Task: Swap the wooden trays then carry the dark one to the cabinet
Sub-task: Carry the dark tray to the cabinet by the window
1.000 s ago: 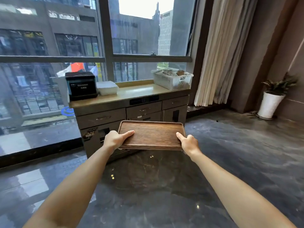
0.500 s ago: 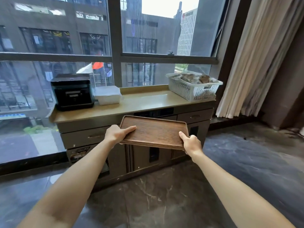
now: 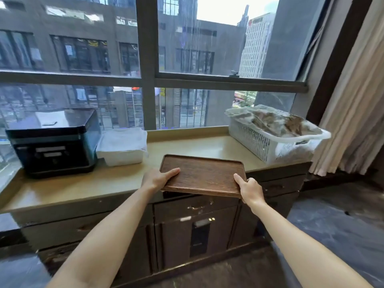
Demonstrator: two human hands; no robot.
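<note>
I hold the dark wooden tray (image 3: 202, 175) level in front of me with both hands. My left hand (image 3: 158, 179) grips its near left corner, thumb on top. My right hand (image 3: 250, 189) grips its near right corner. The tray is empty and hangs over the front edge of the cabinet (image 3: 72, 186), a low dark unit with drawers and a tan top under the window. Its far half is above the cabinet top; whether it touches the top I cannot tell. No other wooden tray is in view.
On the cabinet top stand a black appliance (image 3: 54, 142) at the left, a white box (image 3: 122, 146) beside it and a white plastic basket (image 3: 274, 138) with wrapped things at the right. A curtain (image 3: 353, 100) hangs at the far right.
I have walked up to the cabinet with the tray in both hands. The tray now reaches over the cabinet's front edge, between the white box and the basket.
</note>
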